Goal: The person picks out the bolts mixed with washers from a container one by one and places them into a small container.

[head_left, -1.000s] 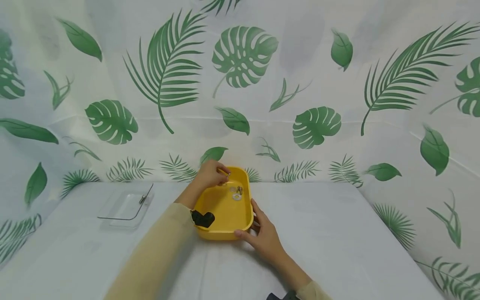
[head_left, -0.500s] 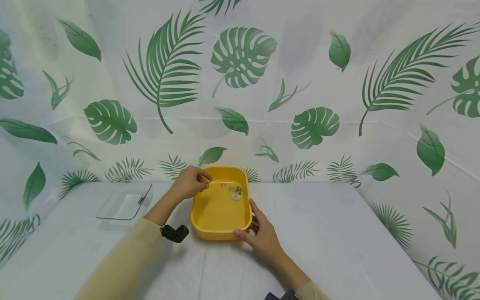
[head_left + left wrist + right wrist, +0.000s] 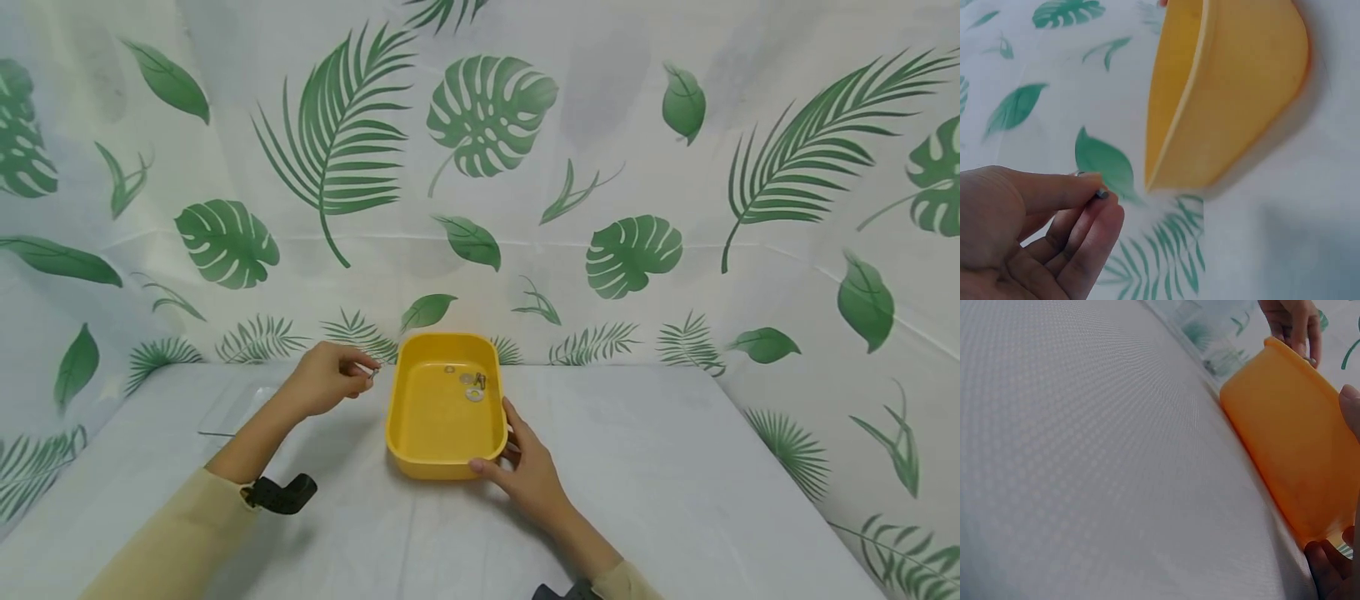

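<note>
My left hand [image 3: 324,382] pinches a small silver screw [image 3: 1102,194] between thumb and fingertips, in the air left of the yellow tray [image 3: 431,471]. Only the ends of the screw show. At the tray's near right corner, my right hand [image 3: 528,475] grips the wall, thumb on the rim and fingers round the side. Inside the tray, toward its far right, lie a large flat washer [image 3: 474,395], a paler washer [image 3: 466,378], a couple of short screws [image 3: 480,381] and a small ring-like piece [image 3: 449,369], too small to tell exactly.
A clear plastic box [image 3: 238,407] stands at the left of the white-covered table [image 3: 660,467], partly hidden behind my left forearm. A leaf-print cloth [image 3: 517,250] hangs along the far edge and the sides.
My left hand has come out from over the tray and moved left with the screw, toward the clear box. The right hand and the tray have stayed in place.
</note>
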Demonstrator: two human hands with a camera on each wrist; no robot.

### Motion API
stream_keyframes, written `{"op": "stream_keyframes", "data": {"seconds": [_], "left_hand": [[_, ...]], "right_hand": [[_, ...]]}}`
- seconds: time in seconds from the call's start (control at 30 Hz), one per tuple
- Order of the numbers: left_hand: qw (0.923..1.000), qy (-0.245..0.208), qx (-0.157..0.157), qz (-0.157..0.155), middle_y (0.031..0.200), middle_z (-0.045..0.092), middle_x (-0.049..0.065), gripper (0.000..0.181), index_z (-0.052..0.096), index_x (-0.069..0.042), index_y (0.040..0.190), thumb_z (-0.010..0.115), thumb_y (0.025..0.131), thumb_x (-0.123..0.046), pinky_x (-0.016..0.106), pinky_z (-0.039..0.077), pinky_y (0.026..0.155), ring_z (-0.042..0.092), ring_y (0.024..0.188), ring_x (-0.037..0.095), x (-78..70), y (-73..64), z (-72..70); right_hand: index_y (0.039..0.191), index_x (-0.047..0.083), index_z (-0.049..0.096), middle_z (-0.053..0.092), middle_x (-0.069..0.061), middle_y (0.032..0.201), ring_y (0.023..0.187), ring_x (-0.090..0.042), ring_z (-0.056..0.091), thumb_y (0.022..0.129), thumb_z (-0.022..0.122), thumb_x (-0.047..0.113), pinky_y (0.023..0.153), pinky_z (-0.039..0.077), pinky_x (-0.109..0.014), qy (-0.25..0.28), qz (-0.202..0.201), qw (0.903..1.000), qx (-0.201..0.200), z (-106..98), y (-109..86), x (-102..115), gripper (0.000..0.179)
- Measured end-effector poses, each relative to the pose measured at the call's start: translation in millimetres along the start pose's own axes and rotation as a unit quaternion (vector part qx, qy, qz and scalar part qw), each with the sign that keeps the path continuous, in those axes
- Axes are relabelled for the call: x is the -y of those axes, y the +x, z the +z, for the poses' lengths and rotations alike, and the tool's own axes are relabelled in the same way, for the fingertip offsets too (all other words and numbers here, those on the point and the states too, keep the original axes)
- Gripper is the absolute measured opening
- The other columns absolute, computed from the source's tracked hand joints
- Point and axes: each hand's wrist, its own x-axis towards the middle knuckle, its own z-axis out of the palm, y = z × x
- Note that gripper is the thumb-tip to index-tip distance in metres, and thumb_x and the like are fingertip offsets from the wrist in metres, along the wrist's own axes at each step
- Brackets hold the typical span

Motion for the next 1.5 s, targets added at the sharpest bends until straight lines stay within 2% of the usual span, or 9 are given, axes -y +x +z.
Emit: {"op": "stream_keyframes", "data": {"seconds": [0.27,0.47,0.67,0.87,1.03,1.3,1.5], "left_hand": [[0.9985,-0.006,-0.017,-0.051,0.099,0.072,0.013,0.031,0.066,-0.008,0.119,0.066,0.089,-0.015,0.032,0.054,0.065,0.066,0.078,0.019,27.1,-14.1,-30.9],[0.9958,-0.034,-0.037,-0.076,0.106,0.071,0.017,0.037,0.062,-0.004,0.124,0.065,0.090,-0.017,0.039,0.058,0.078,0.070,0.086,0.024,56.5,-18.7,-42.8],[0.9922,-0.061,-0.057,-0.092,0.113,0.067,0.022,0.041,0.059,0.000,0.128,0.065,0.091,-0.017,0.041,0.057,0.084,0.070,0.094,0.028,80.4,-22.5,-51.4],[0.9881,-0.055,-0.084,-0.116,0.112,0.067,0.023,0.041,0.060,0.002,0.126,0.066,0.090,-0.017,0.039,0.058,0.081,0.071,0.089,0.025,95.5,-20.1,-51.9],[0.9861,-0.027,-0.084,-0.141,0.112,0.067,0.023,0.038,0.061,0.003,0.124,0.064,0.091,-0.015,0.039,0.058,0.078,0.070,0.081,0.015,109.0,-16.6,-48.5],[0.9850,-0.016,-0.091,-0.146,0.104,0.069,0.025,0.034,0.062,0.008,0.117,0.065,0.088,-0.010,0.035,0.059,0.069,0.069,0.071,0.014,123.2,-9.6,-41.9],[0.9837,0.006,-0.087,-0.157,0.097,0.071,0.022,0.032,0.064,0.007,0.115,0.065,0.087,-0.007,0.032,0.057,0.062,0.067,0.067,0.013,127.3,-3.7,-35.7]], "right_hand": [[0.153,0.025,0.020,0.034,-0.001,0.154,0.127,-0.019,0.053,0.076,0.078,0.042,0.100,0.048,-0.030,-0.001,-0.007,1.0000,0.000,-1,-0.3,0,0.098],[0.153,0.026,0.019,0.034,-0.001,0.154,0.126,-0.019,0.053,0.077,0.078,0.042,0.100,0.048,-0.031,-0.004,-0.007,1.0000,0.001,0,-0.3,0,0.098],[0.153,0.027,0.020,0.035,0.000,0.154,0.127,-0.018,0.053,0.077,0.078,0.042,0.100,0.048,-0.030,-0.004,0.002,1.0000,0.001,-1,-0.8,0,0.098],[0.153,0.027,0.020,0.035,0.001,0.153,0.127,-0.018,0.053,0.076,0.079,0.041,0.101,0.048,-0.031,0.001,0.006,1.0000,-0.001,-1,-0.5,1,0.097],[0.153,0.028,0.020,0.034,0.002,0.154,0.127,-0.018,0.052,0.076,0.079,0.040,0.101,0.047,-0.029,0.005,0.007,1.0000,0.002,-1,-0.9,1,0.097],[0.153,0.025,0.020,0.034,-0.002,0.154,0.127,-0.020,0.053,0.077,0.078,0.041,0.100,0.048,-0.031,0.009,-0.004,1.0000,0.000,0,-1.0,1,0.098],[0.153,0.023,0.021,0.035,-0.003,0.153,0.126,-0.020,0.053,0.076,0.079,0.038,0.100,0.048,-0.031,0.014,-0.002,0.9999,0.000,0,-0.4,0,0.098]]}}
